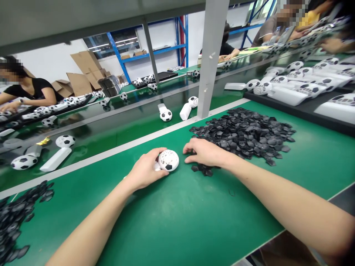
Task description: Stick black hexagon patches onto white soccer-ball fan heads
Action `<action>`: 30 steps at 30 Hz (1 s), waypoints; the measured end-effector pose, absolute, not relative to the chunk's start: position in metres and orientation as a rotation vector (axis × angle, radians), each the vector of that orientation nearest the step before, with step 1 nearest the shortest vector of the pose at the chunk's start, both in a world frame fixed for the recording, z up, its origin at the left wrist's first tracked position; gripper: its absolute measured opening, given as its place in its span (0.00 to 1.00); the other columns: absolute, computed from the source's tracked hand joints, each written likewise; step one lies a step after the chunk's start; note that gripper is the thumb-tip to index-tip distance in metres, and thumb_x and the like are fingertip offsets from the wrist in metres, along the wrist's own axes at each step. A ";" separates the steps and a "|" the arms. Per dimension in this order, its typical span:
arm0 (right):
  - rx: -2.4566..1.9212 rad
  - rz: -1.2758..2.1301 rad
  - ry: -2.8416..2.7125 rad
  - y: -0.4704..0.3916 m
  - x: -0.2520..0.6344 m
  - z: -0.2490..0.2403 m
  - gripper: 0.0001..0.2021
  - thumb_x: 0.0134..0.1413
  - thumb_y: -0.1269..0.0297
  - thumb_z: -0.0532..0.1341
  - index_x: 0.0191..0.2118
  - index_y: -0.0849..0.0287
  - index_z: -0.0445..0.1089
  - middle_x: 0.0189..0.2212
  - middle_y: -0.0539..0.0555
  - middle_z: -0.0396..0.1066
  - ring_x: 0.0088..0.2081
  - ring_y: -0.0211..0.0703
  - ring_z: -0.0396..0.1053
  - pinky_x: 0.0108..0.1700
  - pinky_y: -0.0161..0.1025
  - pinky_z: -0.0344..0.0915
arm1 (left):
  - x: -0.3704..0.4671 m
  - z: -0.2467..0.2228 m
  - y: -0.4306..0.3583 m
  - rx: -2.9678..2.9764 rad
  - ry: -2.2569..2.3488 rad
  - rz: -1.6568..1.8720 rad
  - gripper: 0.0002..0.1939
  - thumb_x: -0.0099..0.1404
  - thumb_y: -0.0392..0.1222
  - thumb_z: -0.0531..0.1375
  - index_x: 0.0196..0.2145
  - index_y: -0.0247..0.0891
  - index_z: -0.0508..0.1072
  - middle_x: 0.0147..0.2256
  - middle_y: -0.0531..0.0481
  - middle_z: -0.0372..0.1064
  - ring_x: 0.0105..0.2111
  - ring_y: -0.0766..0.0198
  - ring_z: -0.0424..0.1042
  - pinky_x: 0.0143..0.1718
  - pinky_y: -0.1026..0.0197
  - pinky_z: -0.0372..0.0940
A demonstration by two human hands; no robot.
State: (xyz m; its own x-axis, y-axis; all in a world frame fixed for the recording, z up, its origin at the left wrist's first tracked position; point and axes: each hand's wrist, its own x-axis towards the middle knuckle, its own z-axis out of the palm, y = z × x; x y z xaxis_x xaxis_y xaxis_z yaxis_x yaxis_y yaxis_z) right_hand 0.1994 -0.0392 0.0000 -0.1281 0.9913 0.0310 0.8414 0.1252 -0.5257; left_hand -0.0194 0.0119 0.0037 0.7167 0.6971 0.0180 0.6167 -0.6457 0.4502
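White ball point(169, 160) sits in left hand point(145, 168), near seemingly loose right hand point(204, 151).

No legible text, label, brand, number or sign.

Light: bright, diffuse | reflections: glossy conveyor point(112, 137) | right edge: blurred, dark corners
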 end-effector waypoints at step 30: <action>-1.088 0.572 -2.119 -0.057 0.184 0.010 0.08 0.53 0.75 0.57 0.34 0.59 0.72 0.34 0.50 0.71 0.38 0.36 0.67 0.43 0.32 0.61 | -0.024 0.005 0.014 2.715 0.857 0.195 0.35 0.52 0.46 0.61 0.57 0.46 0.55 0.49 0.48 0.61 0.49 0.52 0.57 0.53 0.47 0.48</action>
